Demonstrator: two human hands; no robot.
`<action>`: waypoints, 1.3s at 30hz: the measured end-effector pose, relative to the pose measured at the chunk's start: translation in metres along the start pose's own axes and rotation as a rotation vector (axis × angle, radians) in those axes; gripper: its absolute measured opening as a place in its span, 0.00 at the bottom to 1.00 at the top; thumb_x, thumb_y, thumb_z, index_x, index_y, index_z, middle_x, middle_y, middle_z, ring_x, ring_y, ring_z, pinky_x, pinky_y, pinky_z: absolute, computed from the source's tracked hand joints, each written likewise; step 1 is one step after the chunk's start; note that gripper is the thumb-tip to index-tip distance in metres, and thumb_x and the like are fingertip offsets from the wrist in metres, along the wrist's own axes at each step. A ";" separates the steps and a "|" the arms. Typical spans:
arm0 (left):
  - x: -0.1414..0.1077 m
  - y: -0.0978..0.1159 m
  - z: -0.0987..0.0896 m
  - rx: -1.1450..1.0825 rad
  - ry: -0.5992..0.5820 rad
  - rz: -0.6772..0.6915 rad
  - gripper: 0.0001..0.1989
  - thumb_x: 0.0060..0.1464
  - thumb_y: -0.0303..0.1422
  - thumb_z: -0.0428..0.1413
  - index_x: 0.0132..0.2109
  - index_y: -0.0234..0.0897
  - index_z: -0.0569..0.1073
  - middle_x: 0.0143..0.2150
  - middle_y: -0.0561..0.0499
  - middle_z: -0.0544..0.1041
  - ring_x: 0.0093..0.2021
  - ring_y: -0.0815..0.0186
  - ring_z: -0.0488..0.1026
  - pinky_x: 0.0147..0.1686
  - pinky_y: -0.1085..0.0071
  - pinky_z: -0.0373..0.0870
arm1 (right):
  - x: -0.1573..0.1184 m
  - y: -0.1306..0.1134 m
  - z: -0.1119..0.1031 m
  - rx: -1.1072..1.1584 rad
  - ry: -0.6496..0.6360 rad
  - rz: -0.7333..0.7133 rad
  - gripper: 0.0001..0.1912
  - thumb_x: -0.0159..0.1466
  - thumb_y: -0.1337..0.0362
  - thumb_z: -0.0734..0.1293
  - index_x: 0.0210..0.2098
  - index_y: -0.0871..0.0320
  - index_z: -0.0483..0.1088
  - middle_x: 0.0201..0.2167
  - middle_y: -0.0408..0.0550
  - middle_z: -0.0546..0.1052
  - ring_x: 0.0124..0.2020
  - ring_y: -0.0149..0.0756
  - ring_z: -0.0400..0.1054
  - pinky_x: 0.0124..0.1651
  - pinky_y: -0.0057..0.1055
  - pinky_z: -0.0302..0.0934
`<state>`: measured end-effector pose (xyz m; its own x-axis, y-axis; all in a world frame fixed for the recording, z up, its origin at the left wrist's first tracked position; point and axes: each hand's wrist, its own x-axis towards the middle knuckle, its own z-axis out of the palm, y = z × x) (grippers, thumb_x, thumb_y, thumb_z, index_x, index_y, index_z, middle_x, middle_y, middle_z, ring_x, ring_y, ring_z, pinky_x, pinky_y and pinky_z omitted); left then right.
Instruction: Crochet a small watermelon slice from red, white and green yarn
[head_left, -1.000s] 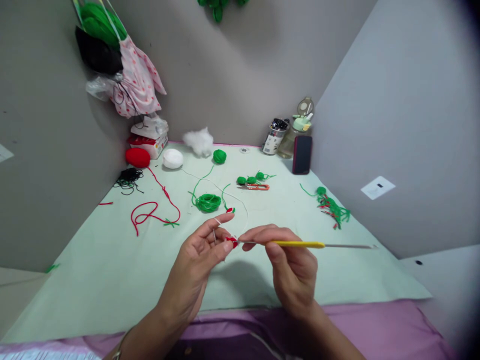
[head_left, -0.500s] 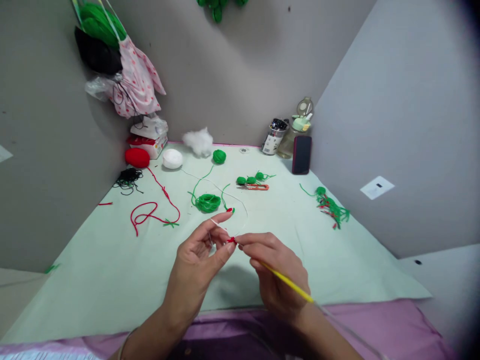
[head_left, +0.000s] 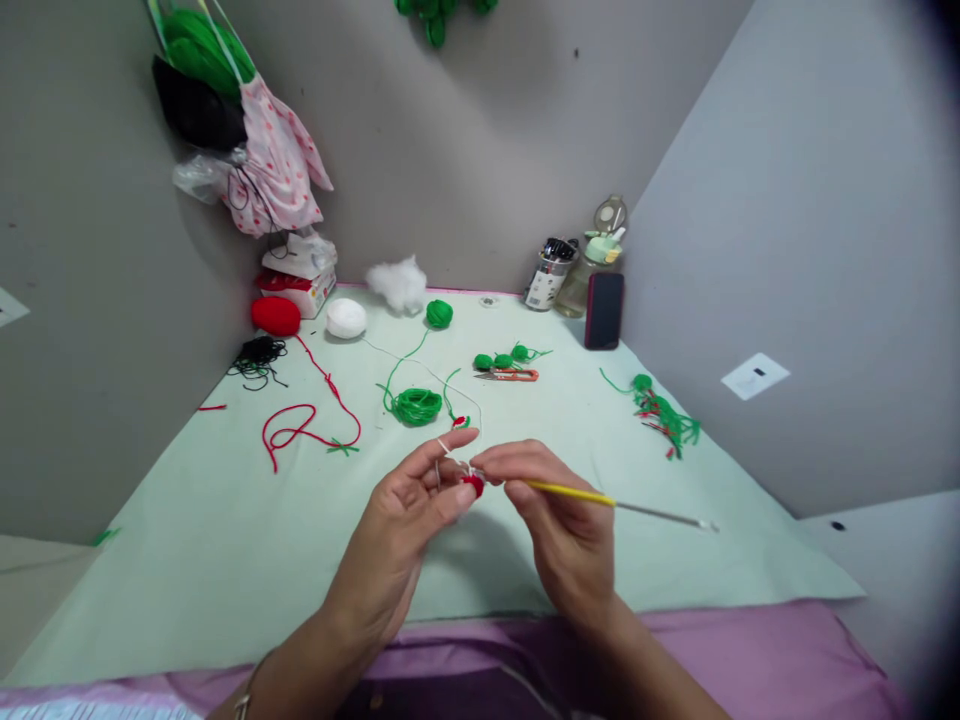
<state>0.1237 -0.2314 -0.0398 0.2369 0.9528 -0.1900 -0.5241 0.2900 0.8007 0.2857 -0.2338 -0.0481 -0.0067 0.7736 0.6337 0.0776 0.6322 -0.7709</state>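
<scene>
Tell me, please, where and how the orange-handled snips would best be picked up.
I'd pinch the snips by their orange handle, probably from above and the right: they lie flat, the pointed blades face left, and small green balls sit close behind.

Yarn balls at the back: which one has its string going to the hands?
The white ball, between the red ball and green ball. Its strand reaches the left hand; theirs lie on the table.

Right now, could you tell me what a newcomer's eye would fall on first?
Probably the yellow-handled hook in the right hand, at the centre, meeting small red work in the left hand. Next, the bright red yarn ball, at the table's far left.
</scene>
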 end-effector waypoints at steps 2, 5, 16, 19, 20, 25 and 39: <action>0.000 -0.002 0.001 0.036 0.032 0.051 0.20 0.54 0.34 0.74 0.54 0.47 0.86 0.37 0.55 0.80 0.43 0.68 0.74 0.51 0.72 0.68 | -0.002 -0.001 0.001 -0.116 -0.020 -0.057 0.13 0.74 0.71 0.67 0.50 0.50 0.82 0.42 0.49 0.86 0.45 0.39 0.80 0.46 0.36 0.75; 0.001 -0.002 0.002 -0.006 0.038 0.030 0.23 0.51 0.34 0.75 0.55 0.46 0.85 0.35 0.56 0.80 0.39 0.70 0.73 0.46 0.74 0.69 | -0.006 -0.002 0.000 -0.346 -0.045 -0.183 0.18 0.72 0.74 0.68 0.54 0.48 0.81 0.45 0.51 0.85 0.45 0.40 0.81 0.44 0.37 0.76; 0.004 0.006 0.000 -0.065 -0.011 -0.068 0.22 0.52 0.33 0.74 0.55 0.42 0.85 0.35 0.54 0.80 0.37 0.68 0.73 0.55 0.65 0.68 | 0.006 0.001 -0.003 0.081 0.018 0.067 0.08 0.74 0.63 0.70 0.43 0.51 0.84 0.37 0.48 0.84 0.39 0.39 0.78 0.41 0.37 0.75; 0.002 0.004 0.001 -0.010 -0.016 -0.068 0.24 0.54 0.35 0.73 0.58 0.43 0.84 0.37 0.53 0.81 0.41 0.65 0.74 0.55 0.64 0.66 | 0.006 0.003 -0.001 0.082 -0.009 0.066 0.07 0.73 0.63 0.71 0.43 0.50 0.85 0.38 0.48 0.85 0.42 0.40 0.78 0.46 0.39 0.75; 0.002 0.005 0.001 -0.020 -0.017 -0.079 0.26 0.54 0.35 0.73 0.60 0.43 0.83 0.36 0.54 0.80 0.41 0.64 0.74 0.56 0.63 0.65 | 0.005 0.004 -0.001 0.096 -0.005 0.079 0.07 0.73 0.63 0.71 0.44 0.49 0.85 0.38 0.48 0.85 0.42 0.39 0.78 0.45 0.38 0.75; 0.002 0.007 0.002 -0.154 -0.069 -0.151 0.30 0.54 0.33 0.72 0.63 0.37 0.80 0.36 0.52 0.81 0.43 0.63 0.77 0.58 0.63 0.68 | 0.002 0.010 -0.004 0.251 0.037 0.188 0.07 0.73 0.60 0.71 0.43 0.50 0.85 0.36 0.46 0.82 0.34 0.34 0.75 0.39 0.33 0.72; 0.002 -0.001 0.002 0.020 -0.050 -0.044 0.22 0.54 0.34 0.73 0.56 0.45 0.85 0.39 0.52 0.78 0.44 0.64 0.72 0.52 0.67 0.66 | 0.002 0.011 0.001 0.241 0.042 0.250 0.11 0.71 0.54 0.73 0.38 0.54 0.83 0.35 0.49 0.83 0.36 0.39 0.77 0.40 0.36 0.74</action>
<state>0.1264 -0.2298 -0.0394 0.2998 0.9334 -0.1973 -0.4961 0.3292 0.8035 0.2858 -0.2255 -0.0554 0.0241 0.9066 0.4212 -0.1656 0.4192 -0.8927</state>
